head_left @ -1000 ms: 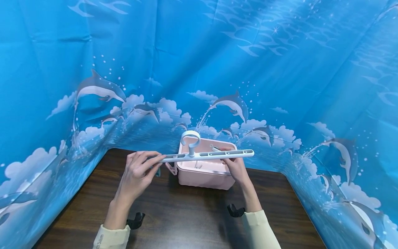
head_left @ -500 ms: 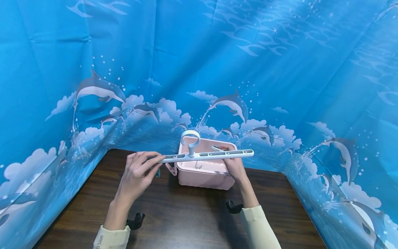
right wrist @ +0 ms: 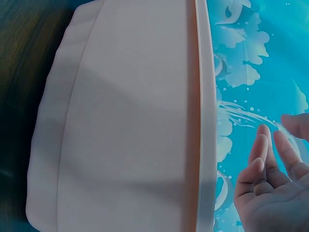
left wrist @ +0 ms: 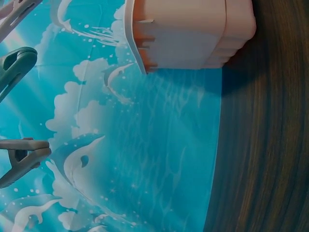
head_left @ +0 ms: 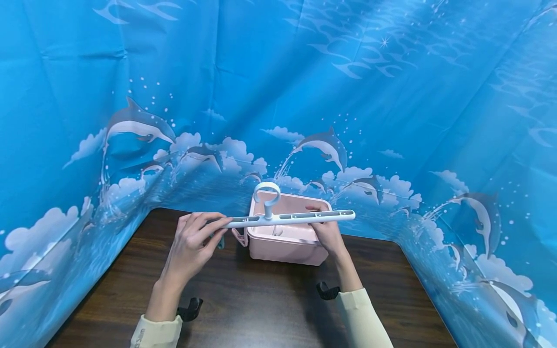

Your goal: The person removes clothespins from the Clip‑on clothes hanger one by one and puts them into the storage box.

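Note:
In the head view my left hand (head_left: 196, 241) grips the left end of a light-blue clothes hanger (head_left: 313, 216), a straight slotted bar with a round hook, held above a pink box (head_left: 285, 251). Below those fingers shows a bit of a teal clothespin (head_left: 221, 242). The left wrist view has a green clothespin (left wrist: 18, 65), a grey clothespin (left wrist: 26, 157) and part of a pinkish one (left wrist: 17, 15). My right hand (head_left: 328, 234) is over the box's right side, partly behind the bar. In the right wrist view, this hand (right wrist: 270, 193) has thumb and fingers apart, with nothing visible between.
The open-topped box stands at the back of the dark wooden table (head_left: 256, 304), a pink latch (head_left: 240, 236) sticking out at its left. A small pale thing (head_left: 277, 230) is inside. A blue dolphin-print curtain (head_left: 278, 96) surrounds the table's back and sides.
A pale grey clothespin showed at my right fingertips in the earlier head views; now it is out of sight there. The left hand and hanger have stayed nearly still.

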The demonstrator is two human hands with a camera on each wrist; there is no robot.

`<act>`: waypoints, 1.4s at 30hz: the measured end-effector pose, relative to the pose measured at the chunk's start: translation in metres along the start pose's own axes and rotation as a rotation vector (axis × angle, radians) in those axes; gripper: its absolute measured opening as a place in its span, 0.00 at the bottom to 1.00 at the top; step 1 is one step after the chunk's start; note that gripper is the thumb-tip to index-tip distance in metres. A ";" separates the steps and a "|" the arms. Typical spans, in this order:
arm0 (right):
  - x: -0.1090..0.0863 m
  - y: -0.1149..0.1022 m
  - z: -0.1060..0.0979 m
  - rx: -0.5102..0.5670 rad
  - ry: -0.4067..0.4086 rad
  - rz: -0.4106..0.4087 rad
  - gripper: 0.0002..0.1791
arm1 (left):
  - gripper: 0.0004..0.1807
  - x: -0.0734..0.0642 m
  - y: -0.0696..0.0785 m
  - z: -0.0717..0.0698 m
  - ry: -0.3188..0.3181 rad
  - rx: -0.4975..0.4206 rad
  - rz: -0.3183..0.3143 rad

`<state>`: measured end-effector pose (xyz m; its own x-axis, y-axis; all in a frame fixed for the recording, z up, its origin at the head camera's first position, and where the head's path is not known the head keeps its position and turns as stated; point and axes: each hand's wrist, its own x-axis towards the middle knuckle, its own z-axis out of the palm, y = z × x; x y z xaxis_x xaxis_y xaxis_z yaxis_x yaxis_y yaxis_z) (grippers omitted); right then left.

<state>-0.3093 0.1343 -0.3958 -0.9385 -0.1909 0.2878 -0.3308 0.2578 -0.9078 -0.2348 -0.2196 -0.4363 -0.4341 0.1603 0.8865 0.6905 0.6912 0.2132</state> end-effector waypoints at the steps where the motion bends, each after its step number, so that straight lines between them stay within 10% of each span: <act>1: 0.000 0.000 0.000 0.007 0.000 0.002 0.20 | 0.27 0.000 0.000 0.000 0.001 0.001 0.002; 10: 0.007 0.028 -0.006 0.011 0.020 -0.028 0.17 | 0.27 0.001 0.001 0.001 -0.001 0.005 -0.002; 42: -0.038 -0.023 -0.092 -0.023 0.190 -0.183 0.21 | 0.27 0.000 0.003 0.004 -0.051 0.015 -0.007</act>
<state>-0.2755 0.2228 -0.3580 -0.8639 -0.0553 0.5006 -0.4968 0.2570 -0.8289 -0.2353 -0.2151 -0.4372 -0.4683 0.1905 0.8628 0.6786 0.7029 0.2131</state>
